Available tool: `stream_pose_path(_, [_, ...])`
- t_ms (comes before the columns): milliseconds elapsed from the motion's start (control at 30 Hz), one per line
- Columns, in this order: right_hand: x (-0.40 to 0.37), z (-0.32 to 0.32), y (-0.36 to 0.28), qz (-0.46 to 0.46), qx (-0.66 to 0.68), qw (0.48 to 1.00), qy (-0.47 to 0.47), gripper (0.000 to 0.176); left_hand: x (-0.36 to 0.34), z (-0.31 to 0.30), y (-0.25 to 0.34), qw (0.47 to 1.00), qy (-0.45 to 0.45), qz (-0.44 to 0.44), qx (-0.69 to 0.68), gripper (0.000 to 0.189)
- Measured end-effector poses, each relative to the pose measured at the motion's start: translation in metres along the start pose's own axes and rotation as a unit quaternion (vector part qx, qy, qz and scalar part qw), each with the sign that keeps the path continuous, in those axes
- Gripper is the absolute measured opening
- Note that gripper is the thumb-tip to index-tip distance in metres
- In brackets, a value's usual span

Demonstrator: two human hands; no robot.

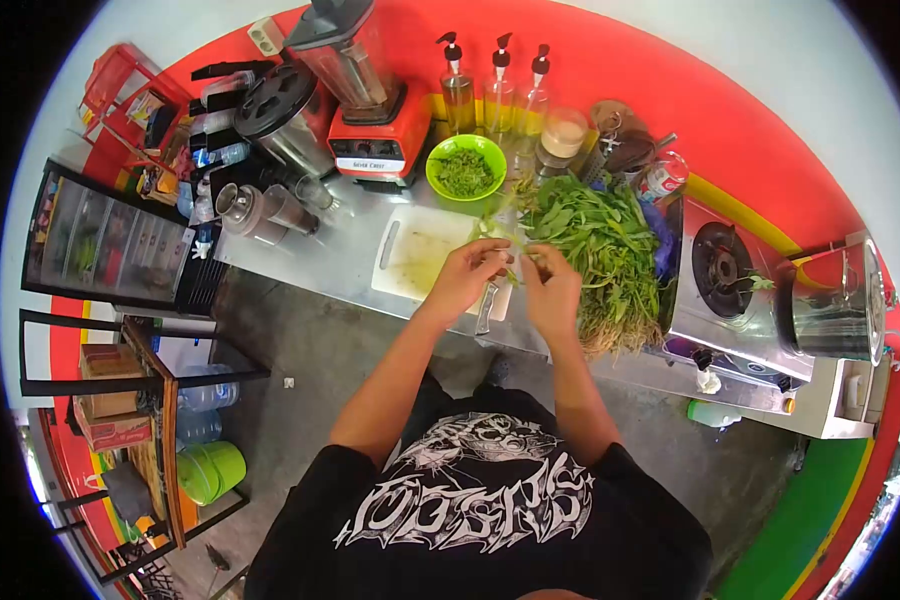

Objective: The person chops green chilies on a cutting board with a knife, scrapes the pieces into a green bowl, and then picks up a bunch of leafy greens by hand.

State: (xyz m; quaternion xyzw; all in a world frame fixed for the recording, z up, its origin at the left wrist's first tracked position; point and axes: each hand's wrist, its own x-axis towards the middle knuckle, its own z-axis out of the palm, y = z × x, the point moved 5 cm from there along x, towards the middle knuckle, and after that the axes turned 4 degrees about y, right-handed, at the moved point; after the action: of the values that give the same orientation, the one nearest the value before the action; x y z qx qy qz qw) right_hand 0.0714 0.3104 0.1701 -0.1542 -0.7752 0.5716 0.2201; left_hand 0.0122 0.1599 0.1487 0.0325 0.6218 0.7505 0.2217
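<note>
My left hand and my right hand are close together over the right end of the white cutting board. The fingers of both are pinched on a pale green leafy stem, partly hidden by the fingers. A knife lies below my hands, its handle toward me. To the right of my right hand is a large heap of leafy greens with roots at the near end. Behind the board stands a lime-green bowl holding picked green leaves.
A red blender and pump bottles line the wall. On the left of the counter stand a metal grinder-like jar and glasses. A gas stove and large pot are at the right.
</note>
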Motion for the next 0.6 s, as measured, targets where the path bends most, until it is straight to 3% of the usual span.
stream_pose_path(67, [-0.005, 0.015, 0.001, 0.020, -0.027, 0.999, -0.043, 0.023, -0.002, -0.005, -0.005, 0.999, -0.016, -0.035, -0.030, 0.023])
stream_pose_path(167, [-0.015, 0.041, 0.004, -0.034, -0.029, 0.992, -0.121, 0.036, 0.002, -0.030, -0.020, 0.996, 0.078, -0.010, -0.048, 0.018])
stream_pose_path(300, [-0.024, 0.051, 0.043, -0.066, -0.105, 0.982, -0.143, 0.048, 0.005, -0.066, -0.038, 0.983, 0.131, -0.054, -0.114, 0.018])
stream_pose_path(367, [-0.026, 0.051, 0.072, -0.002, -0.181, 0.971, -0.156, 0.053, 0.005, -0.085, -0.044, 0.975, 0.165, -0.060, -0.134, 0.018])
stream_pose_path(600, [-0.032, 0.048, 0.127, 0.082, -0.251, 0.951, -0.164, 0.062, 0.012, -0.124, -0.043, 0.968, 0.194, -0.041, -0.156, 0.020])
